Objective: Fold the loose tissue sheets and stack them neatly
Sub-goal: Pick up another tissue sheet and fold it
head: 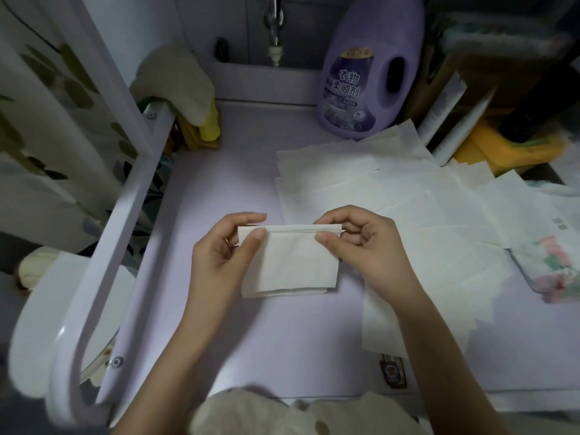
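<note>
- Folded tissue [290, 262]: held over the lavender countertop [238, 183], centre of view, folded edge at the top, layered edges at the bottom.
- Left hand [226, 249]: thumb and index finger pinch the top-left corner of the tissue.
- Right hand [361, 243]: thumb and index finger pinch the top-right corner.
- Loose tissue sheets [392, 189]: spread overlapping on the counter to the right, partly under the right forearm.
- Purple fabric softener bottle [364, 67]: upright at the back, just behind the sheets.
- Floral tissue pack [552, 271]: at the right edge, touching the sheets.
</note>
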The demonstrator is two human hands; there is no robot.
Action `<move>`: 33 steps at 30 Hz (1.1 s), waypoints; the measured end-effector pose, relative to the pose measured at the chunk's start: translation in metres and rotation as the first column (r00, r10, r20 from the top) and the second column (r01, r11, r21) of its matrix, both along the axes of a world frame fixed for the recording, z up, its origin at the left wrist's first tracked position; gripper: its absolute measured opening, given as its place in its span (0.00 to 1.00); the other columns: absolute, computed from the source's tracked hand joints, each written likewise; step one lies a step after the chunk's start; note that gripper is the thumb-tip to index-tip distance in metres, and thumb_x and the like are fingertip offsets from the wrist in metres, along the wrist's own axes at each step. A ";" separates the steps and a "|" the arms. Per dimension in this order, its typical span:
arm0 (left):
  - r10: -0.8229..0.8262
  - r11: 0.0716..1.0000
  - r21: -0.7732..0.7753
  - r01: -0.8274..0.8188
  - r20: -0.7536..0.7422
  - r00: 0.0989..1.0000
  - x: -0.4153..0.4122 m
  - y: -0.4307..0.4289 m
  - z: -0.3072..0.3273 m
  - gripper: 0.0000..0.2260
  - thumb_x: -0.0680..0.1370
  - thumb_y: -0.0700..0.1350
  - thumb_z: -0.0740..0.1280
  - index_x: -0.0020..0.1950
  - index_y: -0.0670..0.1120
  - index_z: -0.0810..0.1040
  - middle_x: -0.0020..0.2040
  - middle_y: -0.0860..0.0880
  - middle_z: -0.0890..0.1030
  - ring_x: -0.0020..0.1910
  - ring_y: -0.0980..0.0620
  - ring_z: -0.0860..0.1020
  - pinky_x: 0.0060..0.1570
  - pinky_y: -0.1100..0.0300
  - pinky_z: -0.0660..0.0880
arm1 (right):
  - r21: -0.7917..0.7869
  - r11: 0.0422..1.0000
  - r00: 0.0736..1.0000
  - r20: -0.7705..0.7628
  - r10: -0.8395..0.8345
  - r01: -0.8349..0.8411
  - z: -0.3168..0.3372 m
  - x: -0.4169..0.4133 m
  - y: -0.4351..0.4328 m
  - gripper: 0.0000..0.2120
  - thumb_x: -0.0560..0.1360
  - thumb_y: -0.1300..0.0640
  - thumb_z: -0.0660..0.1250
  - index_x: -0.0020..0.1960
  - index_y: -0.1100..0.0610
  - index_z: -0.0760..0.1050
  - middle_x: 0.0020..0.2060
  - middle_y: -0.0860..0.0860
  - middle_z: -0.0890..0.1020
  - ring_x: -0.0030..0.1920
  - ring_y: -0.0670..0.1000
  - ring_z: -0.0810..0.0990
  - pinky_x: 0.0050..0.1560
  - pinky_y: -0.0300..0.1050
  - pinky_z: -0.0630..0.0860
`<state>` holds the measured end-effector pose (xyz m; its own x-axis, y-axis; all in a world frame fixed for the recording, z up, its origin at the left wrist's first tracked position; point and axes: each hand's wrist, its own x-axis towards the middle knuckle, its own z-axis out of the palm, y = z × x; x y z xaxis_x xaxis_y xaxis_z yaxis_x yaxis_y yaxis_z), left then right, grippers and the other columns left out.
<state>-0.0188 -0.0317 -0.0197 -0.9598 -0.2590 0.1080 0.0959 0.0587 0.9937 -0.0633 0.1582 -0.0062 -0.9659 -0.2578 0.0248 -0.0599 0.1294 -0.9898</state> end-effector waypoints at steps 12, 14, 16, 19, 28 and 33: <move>0.061 0.997 -0.051 -0.051 0.225 0.973 -0.003 -0.023 -0.023 0.10 0.72 0.39 0.74 0.48 0.51 0.79 0.40 0.50 0.83 0.36 0.53 0.78 0.40 0.58 0.75 | 0.177 0.984 0.964 0.265 -0.027 -0.021 -0.027 0.000 -0.007 0.09 0.76 0.59 0.69 0.43 0.65 0.80 0.21 0.54 0.75 0.19 0.45 0.68 0.26 0.36 0.65; 0.090 0.990 -0.129 -0.057 0.260 0.961 -0.001 -0.029 -0.029 0.13 0.70 0.39 0.75 0.49 0.54 0.78 0.41 0.48 0.81 0.35 0.51 0.76 0.38 0.59 0.74 | 0.240 0.970 0.970 0.232 -0.075 0.017 -0.035 -0.001 -0.009 0.11 0.75 0.57 0.71 0.39 0.64 0.78 0.21 0.51 0.75 0.21 0.46 0.69 0.31 0.39 0.68; 0.106 0.982 -0.181 -0.058 0.274 0.956 0.000 -0.032 -0.034 0.15 0.70 0.38 0.75 0.49 0.54 0.77 0.39 0.51 0.80 0.32 0.55 0.74 0.35 0.65 0.72 | 0.302 0.952 0.972 0.208 -0.109 0.042 -0.044 0.000 -0.008 0.13 0.74 0.53 0.72 0.36 0.61 0.77 0.21 0.47 0.76 0.23 0.45 0.71 0.35 0.43 0.69; 0.128 0.968 -0.243 -0.060 0.276 0.953 0.002 -0.030 -0.038 0.14 0.70 0.39 0.76 0.49 0.53 0.77 0.37 0.55 0.78 0.29 0.61 0.72 0.34 0.68 0.71 | 0.362 0.930 0.979 0.159 -0.124 0.060 -0.054 0.002 -0.007 0.16 0.72 0.51 0.73 0.35 0.61 0.76 0.23 0.51 0.73 0.27 0.48 0.70 0.36 0.44 0.67; 0.155 0.941 -0.332 -0.059 0.269 0.951 0.003 -0.025 -0.044 0.12 0.70 0.40 0.75 0.49 0.51 0.77 0.36 0.55 0.78 0.31 0.59 0.74 0.36 0.67 0.72 | 0.449 0.888 0.982 0.103 -0.160 0.098 -0.056 0.000 -0.002 0.14 0.72 0.51 0.74 0.35 0.59 0.77 0.24 0.49 0.69 0.28 0.46 0.64 0.34 0.43 0.63; 0.160 0.929 -0.367 -0.052 0.270 0.949 0.003 -0.022 -0.044 0.12 0.70 0.40 0.75 0.50 0.51 0.78 0.37 0.56 0.78 0.32 0.58 0.75 0.37 0.65 0.73 | 0.444 0.891 0.981 0.112 -0.156 0.091 -0.055 0.000 0.000 0.13 0.72 0.53 0.74 0.34 0.58 0.76 0.22 0.45 0.67 0.26 0.45 0.63 0.33 0.41 0.63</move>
<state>-0.0155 -0.0538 -0.0639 -0.9312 -0.3580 -0.0682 -0.2198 0.4025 0.8886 -0.0628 0.1578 -0.0613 -0.9755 -0.0900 -0.2006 0.1201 0.5460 -0.8292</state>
